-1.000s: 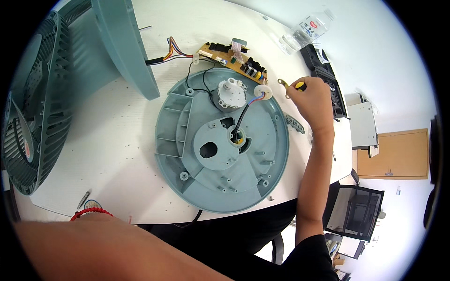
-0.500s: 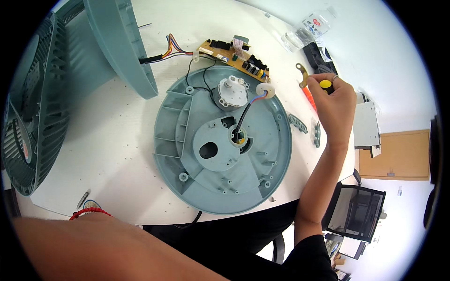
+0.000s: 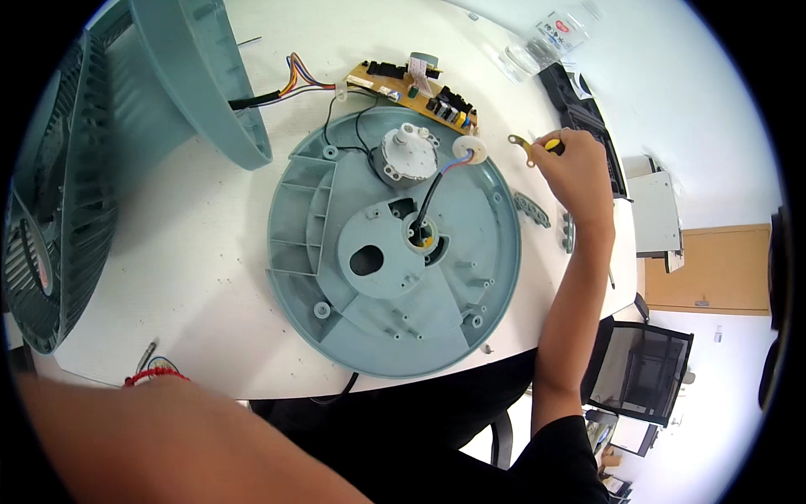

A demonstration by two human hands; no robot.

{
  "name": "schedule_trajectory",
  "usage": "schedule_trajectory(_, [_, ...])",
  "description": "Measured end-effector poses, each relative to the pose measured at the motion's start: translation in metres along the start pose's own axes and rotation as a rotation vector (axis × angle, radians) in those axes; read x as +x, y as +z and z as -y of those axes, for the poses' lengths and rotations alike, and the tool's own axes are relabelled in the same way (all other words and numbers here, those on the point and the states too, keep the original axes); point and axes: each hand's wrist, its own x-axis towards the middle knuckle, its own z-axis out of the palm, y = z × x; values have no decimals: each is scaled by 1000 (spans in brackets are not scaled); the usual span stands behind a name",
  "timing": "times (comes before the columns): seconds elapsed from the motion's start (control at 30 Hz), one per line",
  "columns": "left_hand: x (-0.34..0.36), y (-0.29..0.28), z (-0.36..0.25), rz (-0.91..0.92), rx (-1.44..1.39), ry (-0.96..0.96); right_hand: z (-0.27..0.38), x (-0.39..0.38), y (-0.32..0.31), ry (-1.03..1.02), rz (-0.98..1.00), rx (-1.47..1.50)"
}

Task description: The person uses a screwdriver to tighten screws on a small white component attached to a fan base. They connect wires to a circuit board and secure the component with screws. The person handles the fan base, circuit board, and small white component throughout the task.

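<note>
- The right hand (image 3: 575,172) closes over a yellow-handled tool (image 3: 552,146), hiding most of it.
- The left hand lies beyond the lower edge; only its forearm shows.
- The fan grille (image 3: 50,244) is cropped at the left.

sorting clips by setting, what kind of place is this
Probably an office used as a repair bench: a white table holds an opened teal fan base and a bare circuit board, with an office chair beside it.

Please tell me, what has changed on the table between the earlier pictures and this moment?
The right hand moved away from the round teal fan base, to the right and toward the table's far edge, and kept hold of the yellow-handled tool with a small metal bracket at its tip. The fan base, its small motor, the circuit board and the left arm with the red bracelet stayed as they were.
</note>
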Motion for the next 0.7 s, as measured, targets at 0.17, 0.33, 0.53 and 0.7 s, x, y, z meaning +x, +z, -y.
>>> schedule_trajectory(0.17, [-7,0,-13,64,167,-11,0,-14,-22,3,-185,-10])
schedule_trajectory(0.33, [-26,36,0,-563,1118,-399,28,-125,-51,-42,-11,167])
schedule_trajectory(0.53, [-59,43,53,-721,1546,-604,38,-169,-33,202,288,332])
schedule_trajectory(0.7, [-61,39,81,-950,1378,-662,18,-160,-23,312,386,663])
